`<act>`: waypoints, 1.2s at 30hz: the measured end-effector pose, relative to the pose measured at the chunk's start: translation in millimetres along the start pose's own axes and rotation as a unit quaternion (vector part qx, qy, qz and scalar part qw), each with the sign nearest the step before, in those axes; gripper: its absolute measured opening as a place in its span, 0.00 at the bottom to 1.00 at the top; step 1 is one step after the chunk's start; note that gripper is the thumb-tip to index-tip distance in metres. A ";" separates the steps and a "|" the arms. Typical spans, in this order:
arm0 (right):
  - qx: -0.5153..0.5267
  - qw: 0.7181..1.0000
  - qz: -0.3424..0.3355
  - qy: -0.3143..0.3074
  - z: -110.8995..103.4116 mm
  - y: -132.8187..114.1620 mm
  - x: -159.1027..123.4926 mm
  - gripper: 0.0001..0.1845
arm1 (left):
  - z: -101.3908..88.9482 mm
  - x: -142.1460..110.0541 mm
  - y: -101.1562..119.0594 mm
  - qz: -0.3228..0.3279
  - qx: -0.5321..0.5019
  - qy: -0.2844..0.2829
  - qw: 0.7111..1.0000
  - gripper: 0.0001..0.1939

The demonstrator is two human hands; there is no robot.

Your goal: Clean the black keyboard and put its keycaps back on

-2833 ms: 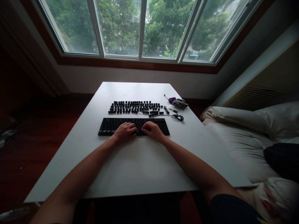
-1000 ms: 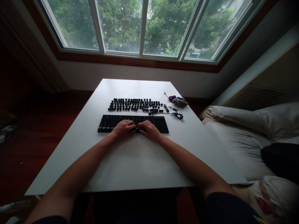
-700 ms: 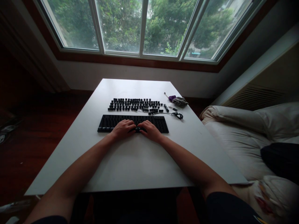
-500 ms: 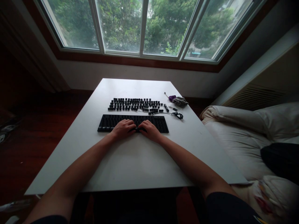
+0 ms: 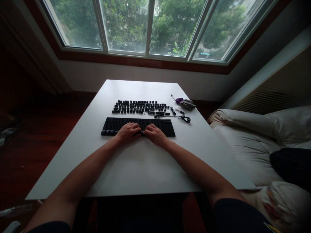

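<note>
Resting on the keyboard [image 5: 143, 121], head view: our left hand [image 5: 129, 131] and right hand [image 5: 155, 133], close together mid-frame, fingers curled; we cannot tell whether either pinches anything, as the fingertips are too small to read.
Keyboard place: across the centre of the frame, on our white table [image 5: 145, 168].
Black keycaps [image 5: 139, 105]: we see loose rows just above the keyboard.
Cable [image 5: 186, 119]: bundled, right of centre.
Grey cloth [image 5: 188, 104]: crumpled, above the cable.

Black keyboard [image 5: 157, 123], white table [image 5: 145, 168], cream sofa [image 5: 240, 145]
</note>
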State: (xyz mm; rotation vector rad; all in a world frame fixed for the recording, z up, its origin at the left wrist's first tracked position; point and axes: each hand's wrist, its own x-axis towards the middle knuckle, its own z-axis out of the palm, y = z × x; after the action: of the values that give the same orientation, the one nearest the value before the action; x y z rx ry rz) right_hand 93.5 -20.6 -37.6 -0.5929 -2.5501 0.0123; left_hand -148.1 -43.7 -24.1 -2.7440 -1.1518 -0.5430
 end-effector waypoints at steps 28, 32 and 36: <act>0.094 0.987 0.094 0.087 -8.9 33.3 2.1 0.07 | 0.2 -1.7 -2.1 0.005 -0.004 -0.006 1.000 0.11; -0.002 0.978 0.195 0.075 -20.6 82.0 6.4 0.05 | -1.5 -0.8 -2.0 0.009 -0.006 -0.004 1.000 0.11; -0.071 0.970 0.231 -0.005 -25.7 122.4 12.0 0.06 | -1.2 0.2 -2.6 0.008 -0.013 0.000 1.000 0.11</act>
State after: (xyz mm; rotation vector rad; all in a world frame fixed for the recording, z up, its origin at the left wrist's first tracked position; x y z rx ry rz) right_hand 146.9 92.3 -24.4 -1.2322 -2.3784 -0.0041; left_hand -150.1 -42.0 -23.0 -2.7731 -1.1288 -0.5610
